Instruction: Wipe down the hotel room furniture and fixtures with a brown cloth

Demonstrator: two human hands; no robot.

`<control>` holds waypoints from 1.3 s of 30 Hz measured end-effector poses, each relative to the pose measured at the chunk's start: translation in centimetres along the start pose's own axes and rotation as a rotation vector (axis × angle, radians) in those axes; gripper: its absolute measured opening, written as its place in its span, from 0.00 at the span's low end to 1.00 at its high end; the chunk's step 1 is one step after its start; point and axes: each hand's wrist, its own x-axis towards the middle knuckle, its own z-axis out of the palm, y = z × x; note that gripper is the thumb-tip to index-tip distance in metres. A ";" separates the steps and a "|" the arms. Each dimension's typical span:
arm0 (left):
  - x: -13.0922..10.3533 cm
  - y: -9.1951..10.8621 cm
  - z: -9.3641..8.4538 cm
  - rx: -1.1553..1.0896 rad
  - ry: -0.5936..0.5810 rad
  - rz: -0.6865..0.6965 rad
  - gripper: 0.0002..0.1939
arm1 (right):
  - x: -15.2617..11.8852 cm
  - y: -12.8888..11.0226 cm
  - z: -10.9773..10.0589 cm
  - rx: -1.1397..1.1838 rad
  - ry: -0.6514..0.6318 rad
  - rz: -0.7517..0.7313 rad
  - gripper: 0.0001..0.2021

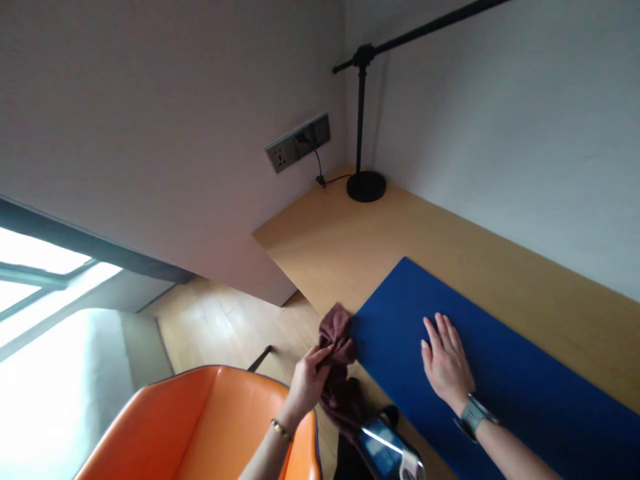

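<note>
My left hand (311, 379) is closed on a dark maroon cloth (336, 333), which is bunched up at the front edge of the wooden desk (320, 257). Part of the cloth hangs down below the hand, beside the corner of a blue desk mat (395, 313). On that mat my right hand (447, 360) rests flat, fingers stretched out, with nothing in it. A watch is on the right wrist and a beaded bracelet on the left.
A black desk lamp (367, 185) stands in the far corner, its cord plugged into a wall socket strip (299, 143). An orange chair (215, 427) is at the desk's front left. A device with a lit screen (385, 450) is low, near my body. A window (45, 267) is at left.
</note>
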 end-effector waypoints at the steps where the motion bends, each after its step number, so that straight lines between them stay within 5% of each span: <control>1: -0.2 0.8 -1.1 -0.062 -0.042 -0.010 0.20 | 0.0 0.0 -0.1 -0.007 -0.008 0.008 0.24; 5: 1.5 5.3 -2.8 -0.058 -0.030 0.189 0.19 | 0.7 -0.1 -0.1 0.025 -0.025 0.060 0.23; 10: 6.5 8.3 4.6 0.392 0.029 0.545 0.23 | -0.8 0.7 -1.6 0.111 -0.022 0.060 0.22; 14: 10.8 10.1 10.6 0.679 0.200 0.503 0.22 | -11.6 3.2 -5.7 0.083 -0.036 0.111 0.24; 18: 12.1 17.1 17.7 0.723 0.288 0.398 0.22 | -26.6 8.8 -10.6 0.059 -0.046 0.190 0.26; 20: 8.2 21.7 23.9 0.712 0.183 0.494 0.19 | -32.3 12.5 -12.6 0.054 0.011 0.270 0.25; 22: 0.6 25.1 31.4 0.677 -0.024 0.720 0.17 | -36.0 16.1 -14.5 0.052 0.086 0.358 0.24; 24: -9.2 25.9 38.2 0.621 -0.211 0.983 0.17 | -38.1 19.5 -16.2 0.070 0.152 0.428 0.24; 26: -18.0 24.2 41.9 0.584 -0.289 1.156 0.19 | -39.2 22.2 -17.6 0.089 0.205 0.462 0.25; 28: -22.7 21.0 41.3 0.563 -0.379 1.253 0.20 | -40.1 24.1 -18.4 0.088 0.232 0.458 0.26; 30: -21.7 18.2 36.6 0.552 -0.393 1.207 0.20 | -41.1 25.2 -18.3 0.077 0.223 0.447 0.26; 32: -16.1 16.7 29.7 0.599 -0.299 1.022 0.16 | -42.2 25.4 -17.6 0.082 0.181 0.427 0.26; 35: -6.0 17.2 21.2 0.655 0.115 0.518 0.16 | -43.4 24.9 -16.5 0.058 0.131 0.362 0.25; 37: -3.1 18.3 19.7 0.668 0.268 0.364 0.21 | -43.8 24.6 -16.2 0.028 0.133 0.329 0.26; 39: -5.1 19.2 22.4 0.677 0.297 0.337 0.24 | -43.9 24.6 -16.1 0.025 0.142 0.312 0.27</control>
